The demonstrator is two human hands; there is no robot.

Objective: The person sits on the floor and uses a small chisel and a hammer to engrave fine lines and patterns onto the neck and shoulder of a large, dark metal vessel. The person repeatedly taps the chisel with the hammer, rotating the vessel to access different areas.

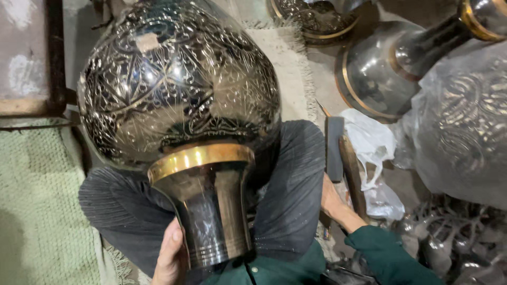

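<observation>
Engraved metalwork fills the middle of the view: a large dark vase [179, 89] with a round, densely patterned belly, a brass band below it and a smooth flared neck, lies across the person's lap with the neck pointing back toward the body, cradled between knees in dark ribbed cloth. The left hand [170, 258] lies against the neck's near end from the left, fingers wrapped round it and steadying it. The right hand [334, 203] is down beside the right knee at the wooden handle of a hammer [343, 158], whose dark head lies toward the top of the frame; the fingers are hidden behind the knee, so I cannot tell whether they have closed on the handle or only touch it. To my eye the step in hand is taking up the hammer while the vase is held still in the lap; the next move would call for a firm grip on the handle and a steady left hand so the round belly does not roll. Just beside the hammer lies a crumpled white plastic bag [372, 142]. Further right stand a plainer dark vase with gold rings [380, 74] and another wrapped in clear plastic [465, 121]. A green woven mat [37, 211] lies at the left.
</observation>
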